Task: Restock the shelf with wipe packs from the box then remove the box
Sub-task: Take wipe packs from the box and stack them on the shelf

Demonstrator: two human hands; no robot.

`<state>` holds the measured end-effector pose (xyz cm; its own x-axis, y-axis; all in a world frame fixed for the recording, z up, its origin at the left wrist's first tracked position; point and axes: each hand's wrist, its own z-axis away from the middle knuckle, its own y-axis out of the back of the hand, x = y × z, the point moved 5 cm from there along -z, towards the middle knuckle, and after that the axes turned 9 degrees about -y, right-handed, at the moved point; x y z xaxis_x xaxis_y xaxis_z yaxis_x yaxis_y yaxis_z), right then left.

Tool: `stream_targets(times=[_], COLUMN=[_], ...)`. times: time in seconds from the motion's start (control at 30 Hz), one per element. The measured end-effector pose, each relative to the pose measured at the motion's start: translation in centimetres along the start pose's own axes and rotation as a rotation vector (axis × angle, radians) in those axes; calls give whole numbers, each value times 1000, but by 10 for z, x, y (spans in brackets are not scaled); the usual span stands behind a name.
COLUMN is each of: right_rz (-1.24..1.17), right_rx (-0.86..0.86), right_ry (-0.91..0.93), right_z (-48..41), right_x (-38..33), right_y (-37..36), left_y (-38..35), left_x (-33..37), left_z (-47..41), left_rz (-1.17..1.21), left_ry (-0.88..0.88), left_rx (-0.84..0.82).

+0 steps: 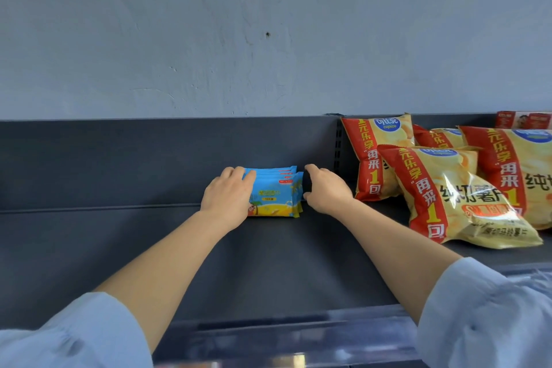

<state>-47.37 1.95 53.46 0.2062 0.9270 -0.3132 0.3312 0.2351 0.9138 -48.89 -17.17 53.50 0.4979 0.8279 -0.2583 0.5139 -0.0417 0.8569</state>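
Observation:
Several blue and yellow wipe packs (276,193) stand upright in a row against the back wall of the dark grey shelf (149,248). My left hand (228,197) holds the row's left end, its fingers curled over the top of the front pack. My right hand (324,190) is at the row's right end, fingers and thumb curved toward the packs with a small dark gap between; whether it touches them is unclear. The box is out of view.
Yellow and red chip bags (442,191) lie piled on the shelf's right part, close to my right forearm. Red packets (522,120) sit at the far right back. A clear price rail (298,334) runs along the shelf's front edge. A grey wall rises behind.

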Motion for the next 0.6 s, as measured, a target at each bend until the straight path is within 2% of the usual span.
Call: stream_targets(times=[0.33,0.6], right_rz=[79,170], right_rx=[26,37], right_ry=[-13,-100], right_z=[69,169], right_x=[5,6], right_y=[24,47], left_y=[33,75], left_x=[20,42], left_z=[50,118], left_rz=[18,93], left_ry=[-37,-105], left_rx=[-8,12])
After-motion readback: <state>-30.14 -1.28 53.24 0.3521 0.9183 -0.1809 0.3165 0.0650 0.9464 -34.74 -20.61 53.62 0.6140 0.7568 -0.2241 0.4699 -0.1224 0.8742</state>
